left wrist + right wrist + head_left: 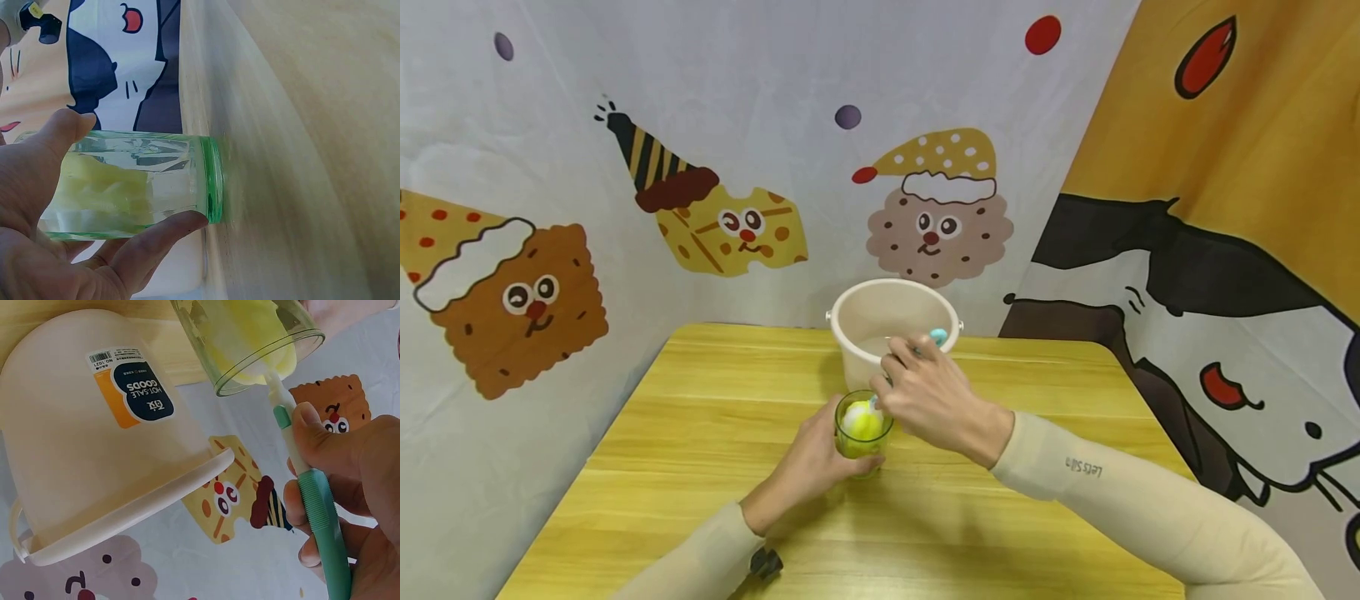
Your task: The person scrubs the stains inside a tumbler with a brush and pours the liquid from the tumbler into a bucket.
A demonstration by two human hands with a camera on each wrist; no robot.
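Observation:
A green-tinted clear glass (859,451) stands upright on the table, with the left hand (820,450) curled round it. In the left wrist view the thumb and fingers of that hand (94,250) grip the glass (175,181) on both sides. A yellow and white sponge head (250,337) sits inside the glass. The right hand (925,396) holds the teal and white handle (322,519) of this brush, its white neck coming out at the glass rim. Thumb and fingers of the right hand (356,462) wrap the handle in the right wrist view.
Just behind the glass stands a cream bucket (857,367) with a label (133,387) on its side. The wooden table (700,417) reaches back to a cartoon-printed cloth (760,83). A small black object (766,563) is at the left wrist.

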